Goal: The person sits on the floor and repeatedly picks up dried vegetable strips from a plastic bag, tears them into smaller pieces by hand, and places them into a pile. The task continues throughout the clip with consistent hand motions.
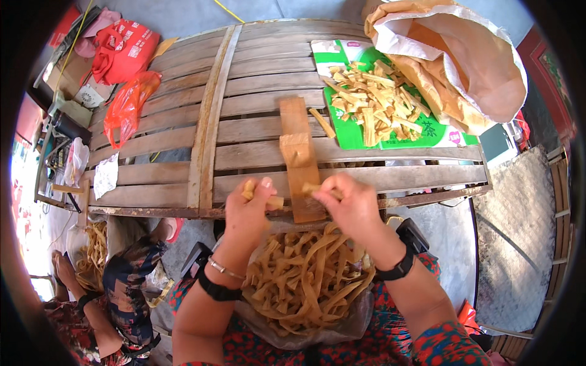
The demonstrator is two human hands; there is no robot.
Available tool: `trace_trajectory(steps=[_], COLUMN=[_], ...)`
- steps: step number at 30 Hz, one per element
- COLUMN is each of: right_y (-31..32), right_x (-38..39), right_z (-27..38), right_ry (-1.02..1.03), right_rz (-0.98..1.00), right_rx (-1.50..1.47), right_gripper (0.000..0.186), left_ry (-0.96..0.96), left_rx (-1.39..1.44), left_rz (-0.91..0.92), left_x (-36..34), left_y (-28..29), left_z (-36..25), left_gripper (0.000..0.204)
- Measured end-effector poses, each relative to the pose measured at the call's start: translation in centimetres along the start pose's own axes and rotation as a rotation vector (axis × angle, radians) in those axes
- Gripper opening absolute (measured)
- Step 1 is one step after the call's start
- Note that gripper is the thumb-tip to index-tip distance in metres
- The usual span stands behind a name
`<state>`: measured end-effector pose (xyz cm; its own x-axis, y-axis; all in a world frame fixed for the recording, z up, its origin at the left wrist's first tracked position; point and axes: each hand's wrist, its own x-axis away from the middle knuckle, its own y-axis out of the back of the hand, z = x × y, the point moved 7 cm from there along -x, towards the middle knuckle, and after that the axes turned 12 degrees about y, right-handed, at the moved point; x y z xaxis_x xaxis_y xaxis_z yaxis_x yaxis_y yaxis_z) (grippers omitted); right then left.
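My left hand [249, 204] is closed around a few short tan strip pieces [276, 202], just left of a wooden board [303, 204] lying across the table's near edge. To the right of that board, my right hand [349, 201] pinches a short tan piece [311, 188] between thumb and fingers. A raised wooden block [296, 150] with a dark spot sits on the board, beyond both hands. Below my hands, a heap of long, curling tan strips [308, 274] rests on my lap in a translucent plastic bag [299, 341]. I cannot tell what material the strips are.
The slatted wooden table [262, 131] holds a pile of cut tan pieces [375, 104] on a green sheet [348, 139], beside a big open sack [452, 61]. Red bags [125, 52] and a paper [106, 175] lie at left. A co-worker's arm [91, 317] shows lower left, near more strips [93, 256].
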<state>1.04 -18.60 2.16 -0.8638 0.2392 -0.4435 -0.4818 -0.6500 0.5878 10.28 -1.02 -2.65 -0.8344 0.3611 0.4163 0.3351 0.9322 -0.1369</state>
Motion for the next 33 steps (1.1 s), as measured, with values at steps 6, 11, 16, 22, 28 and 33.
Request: trace_trajectory(steps=[6,11,16,22,28,33], right_y=[0.7,2.6,1.2,-3.8,-4.0,-1.2], right_x=[1.1,0.4,1.5,6.9,5.4,3.6], right_z=[7.6,8.1,4.9,3.9,3.7,3.8], right_ry=[0.521,0.359,-0.244,-1.032,-0.858,-0.422], right_rz=[0.114,0.243,0.384,0.706,0.116,0.071], right_rx=[-0.166,-0.589,-0.84,-1.156,-1.249,-0.982], right_gripper=[0.015,0.017,0.028,0.013,0.014,0.014], left_ry=[0.22,0.416,-0.091,-1.057,-1.052,-0.668], left_rx=[0.047,-0.422,-0.278,-0.755,-0.704,-0.732], left_rz=[0.231,1.075,0.773,0.388,-0.034,0.164], left_x=[5.3,12.4,11.0,10.4,10.5,8.0], left_y=[-2.9,-7.1,-5.5,-5.7,-3.7,-3.5], left_z=[1.1,1.1,-5.4,-6.7,-6.8,-5.4], left_gripper=[0.014,0.017,0.021,0.031,0.02,0.016])
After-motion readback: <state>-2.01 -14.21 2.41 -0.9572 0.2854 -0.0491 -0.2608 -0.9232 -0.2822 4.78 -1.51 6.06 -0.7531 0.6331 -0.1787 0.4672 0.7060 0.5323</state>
